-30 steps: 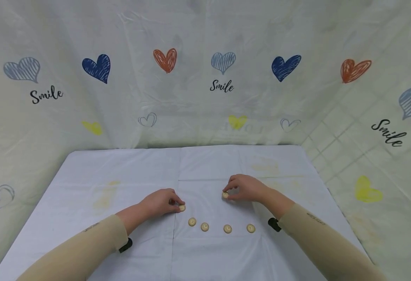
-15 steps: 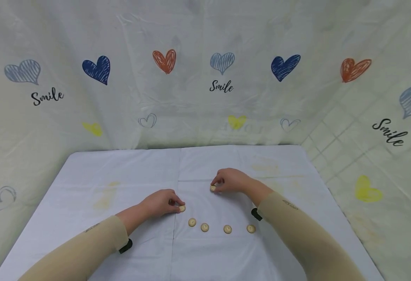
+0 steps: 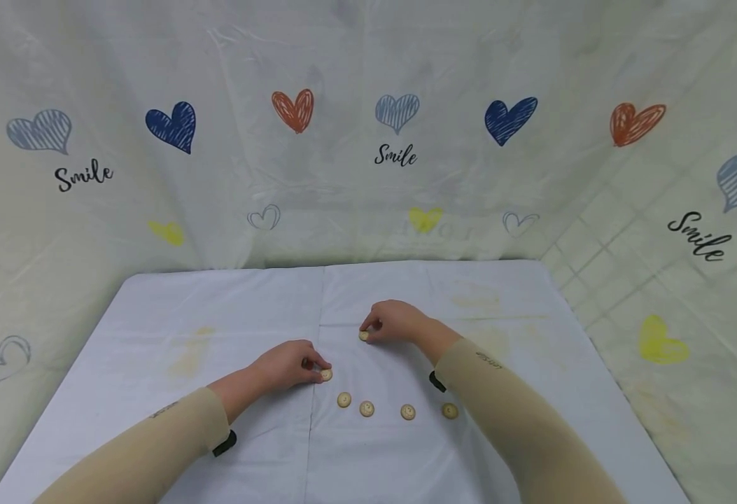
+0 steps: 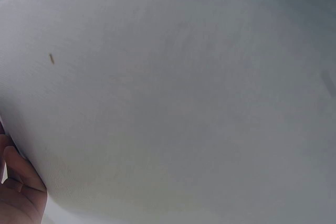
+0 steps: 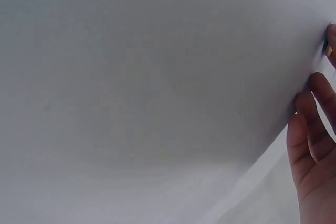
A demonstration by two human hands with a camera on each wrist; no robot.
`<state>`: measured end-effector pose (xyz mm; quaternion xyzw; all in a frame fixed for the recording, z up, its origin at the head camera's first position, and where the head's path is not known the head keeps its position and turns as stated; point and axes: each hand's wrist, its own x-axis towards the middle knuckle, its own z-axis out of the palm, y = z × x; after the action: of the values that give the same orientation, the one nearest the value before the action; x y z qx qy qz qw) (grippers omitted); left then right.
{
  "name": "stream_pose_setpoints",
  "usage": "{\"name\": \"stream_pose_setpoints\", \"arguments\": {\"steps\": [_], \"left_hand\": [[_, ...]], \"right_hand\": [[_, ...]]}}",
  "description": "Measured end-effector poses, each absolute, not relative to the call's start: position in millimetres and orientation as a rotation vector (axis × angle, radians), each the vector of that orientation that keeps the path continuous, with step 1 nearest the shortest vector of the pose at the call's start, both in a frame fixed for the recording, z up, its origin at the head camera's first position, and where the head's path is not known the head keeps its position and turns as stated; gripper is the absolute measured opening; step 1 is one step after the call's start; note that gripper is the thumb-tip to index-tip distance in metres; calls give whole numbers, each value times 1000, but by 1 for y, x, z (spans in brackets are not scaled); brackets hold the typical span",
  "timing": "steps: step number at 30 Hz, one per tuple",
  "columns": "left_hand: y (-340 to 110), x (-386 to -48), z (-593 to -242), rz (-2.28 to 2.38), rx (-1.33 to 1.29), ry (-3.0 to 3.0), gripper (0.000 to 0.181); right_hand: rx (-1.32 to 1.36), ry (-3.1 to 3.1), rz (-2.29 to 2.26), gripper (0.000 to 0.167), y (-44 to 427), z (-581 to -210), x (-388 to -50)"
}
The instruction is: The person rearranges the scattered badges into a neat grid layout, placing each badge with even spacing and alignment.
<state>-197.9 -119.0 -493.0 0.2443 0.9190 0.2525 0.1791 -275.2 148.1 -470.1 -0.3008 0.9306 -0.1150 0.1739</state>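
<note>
My left hand pinches a round wooden disc between thumb and index finger, at the table surface left of centre. Farther back and to the right, my right hand pinches a second disc by its edge. Nearer to me lie several like discs, flat and in a loose curve: one disc at the left end, another disc at the right end. They are pale tan with a ring and dark marks too small to read. Each wrist view catches only part of its hand's fingers, at the frame edge.
A white cloth with faint yellow stains and creases covers the table. Behind it hangs a pale sheet printed with hearts and "Smile". Under the left sleeve cuff shows a black strap.
My right hand has carried its disc leftward and slightly back, closer to the left hand's side. The left hand and the loose discs have stayed in place.
</note>
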Motion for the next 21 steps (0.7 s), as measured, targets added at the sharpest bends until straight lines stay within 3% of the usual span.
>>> {"name": "stream_pose_setpoints", "arguments": {"steps": [21], "left_hand": [[-121, -198, -493, 713, 703, 2599, 18]], "right_hand": [[-808, 2660, -392, 30, 151, -463, -272]]}}
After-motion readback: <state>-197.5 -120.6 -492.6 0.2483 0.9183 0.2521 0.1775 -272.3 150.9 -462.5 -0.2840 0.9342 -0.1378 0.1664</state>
